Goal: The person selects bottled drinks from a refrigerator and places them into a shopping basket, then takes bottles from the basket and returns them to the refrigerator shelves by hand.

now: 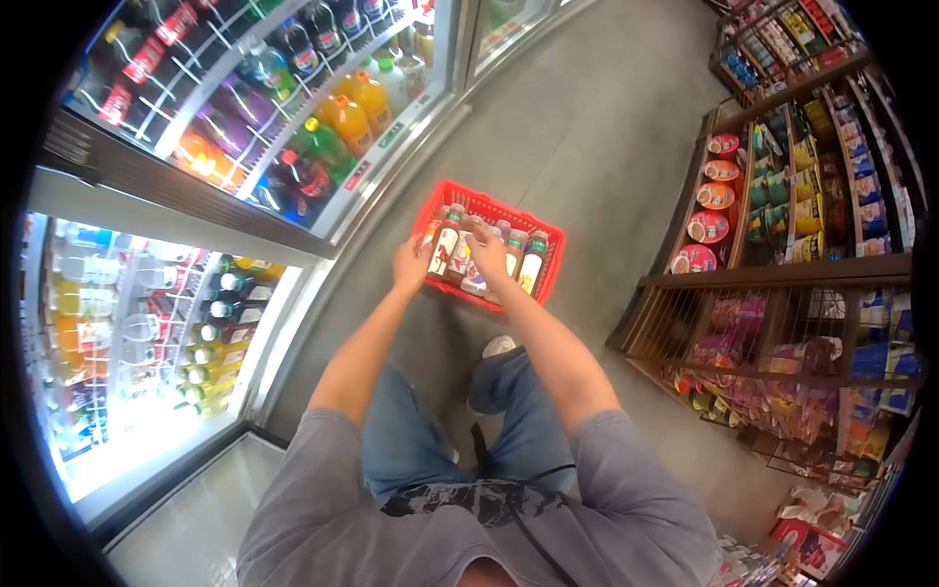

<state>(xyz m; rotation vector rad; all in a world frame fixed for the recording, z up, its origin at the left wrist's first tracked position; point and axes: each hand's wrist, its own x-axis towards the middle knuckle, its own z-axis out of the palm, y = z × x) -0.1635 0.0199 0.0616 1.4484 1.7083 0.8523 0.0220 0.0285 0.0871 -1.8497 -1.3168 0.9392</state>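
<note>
A red plastic shopping basket [554, 256] rests on the floor in front of me, holding several juice bottles [531, 261] with green caps and pale labels. My left hand [413, 262] is at the basket's left side, its fingers closed on a bottle [432, 231] with a reddish label. Next to it stands a dark bottle [447, 240]. My right hand [487, 250] reaches in over the middle of the basket, fingers bent round the upper part of a bottle there. That bottle is mostly hidden by the hand.
On the left, a drinks cooler [333, 210] displays rows of soda bottles. Below it a glass door [186, 509] stands open beside lit shelves of bottles [210, 342]. To the right is a snack shelf [773, 271] with cup noodles [716, 197] and bags. Grey floor [587, 127] runs between.
</note>
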